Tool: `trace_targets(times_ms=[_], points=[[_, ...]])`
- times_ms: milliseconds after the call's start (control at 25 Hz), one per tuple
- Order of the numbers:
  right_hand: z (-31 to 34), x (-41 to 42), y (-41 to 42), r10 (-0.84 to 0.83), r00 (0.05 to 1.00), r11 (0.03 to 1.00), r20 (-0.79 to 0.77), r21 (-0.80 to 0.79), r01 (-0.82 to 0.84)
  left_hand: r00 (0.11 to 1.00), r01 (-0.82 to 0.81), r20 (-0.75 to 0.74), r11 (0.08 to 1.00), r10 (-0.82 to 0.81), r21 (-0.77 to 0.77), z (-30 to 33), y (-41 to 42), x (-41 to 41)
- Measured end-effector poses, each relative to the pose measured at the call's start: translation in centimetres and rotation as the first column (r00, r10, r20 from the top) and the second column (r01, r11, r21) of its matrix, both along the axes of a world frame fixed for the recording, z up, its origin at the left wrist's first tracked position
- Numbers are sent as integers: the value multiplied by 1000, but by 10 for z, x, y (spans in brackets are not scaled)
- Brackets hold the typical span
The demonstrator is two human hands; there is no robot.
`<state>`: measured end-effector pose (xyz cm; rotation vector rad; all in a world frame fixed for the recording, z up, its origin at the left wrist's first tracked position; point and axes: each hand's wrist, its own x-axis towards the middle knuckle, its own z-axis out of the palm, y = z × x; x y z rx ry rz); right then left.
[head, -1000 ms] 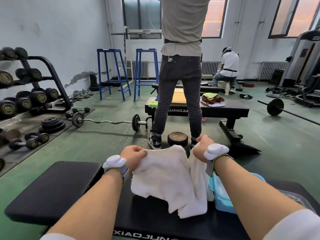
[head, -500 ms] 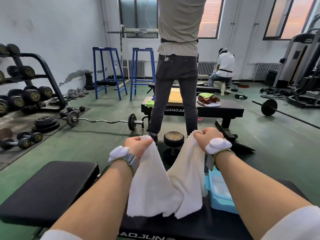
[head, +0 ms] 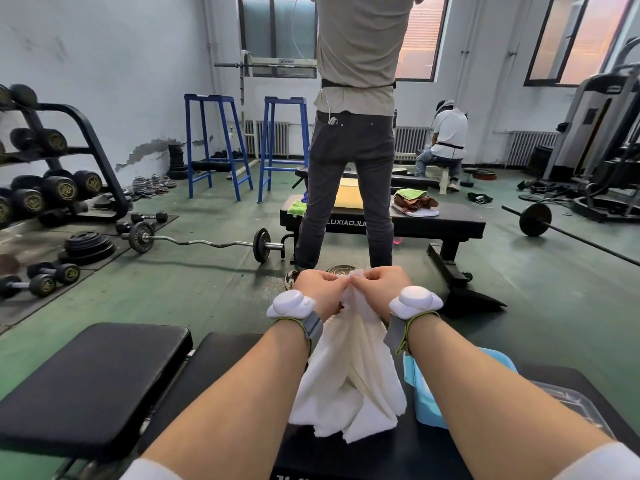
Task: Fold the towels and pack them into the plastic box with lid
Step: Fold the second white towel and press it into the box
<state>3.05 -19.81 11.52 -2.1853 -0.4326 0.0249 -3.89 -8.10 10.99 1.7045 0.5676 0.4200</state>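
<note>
A white towel (head: 349, 372) hangs doubled over in front of the person, its lower end bunched on the black padded bench (head: 104, 382). The left hand (head: 320, 289) and right hand (head: 379, 285) meet knuckle to knuckle above it, each with fingers curled, pinching the towel's top edge together. Both wrists wear a white rounded device on a grey strap. Just right of the towel, partly behind the right forearm, a light blue lid (head: 426, 400) rests on the bench, and beside it the corner of a clear plastic box (head: 575, 407) shows. Beyond the bench, on the green floor, a person in dark trousers (head: 349, 188) stands facing away at another bench (head: 408, 220) that holds folded cloths. A curl barbell (head: 201, 240) lies to the left, near a dumbbell rack (head: 62, 174). A seated person (head: 445, 143) is farther back by the radiators.
</note>
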Motion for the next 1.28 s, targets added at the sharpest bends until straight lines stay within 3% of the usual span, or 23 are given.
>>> trace_targets(times_ms=[120, 240, 440, 560, 720, 840, 960, 1040, 1160, 1280], points=[[2, 1, -2, -25, 999, 999, 28, -28, 26, 1000, 5, -1, 997, -5, 78, 5, 0, -2], [5, 1, 0, -29, 999, 998, 20, 48, 28, 999, 23, -25, 997, -21, 74, 9, -1, 2], [11, -7, 6, 145, 951, 942, -273, 332, -48, 996, 91, -20, 977, -89, 191, 14, 3, 1], [19, -13, 5, 261, 914, 885, -309, 454, -99, 996, 88, -39, 940, -80, 331, 20, 11, 1], [30, -5, 1, 122, 981, 954, -153, 290, -74, 998, 9, 54, 960, -25, 279, 44, 11, -1], [47, -3, -1, 225, 974, 968, -34, 120, -220, 982, 125, 111, 969, -151, 212, 82, 16, -10], [59, -10, 7, 290, 957, 947, -8, 145, -286, 958, 231, 122, 949, -261, 215, 111, 27, -18], [59, -11, 13, 300, 954, 941, -20, 172, -292, 971, 164, 113, 929, -212, 331, 119, 34, -19], [59, -13, 18, 303, 953, 937, 3, 182, -298, 987, 7, 123, 801, -101, 599, 124, 45, -18], [58, -19, 26, 393, 918, 890, -46, 270, -367, 984, 75, 61, 711, -165, 700, 134, 52, -22]])
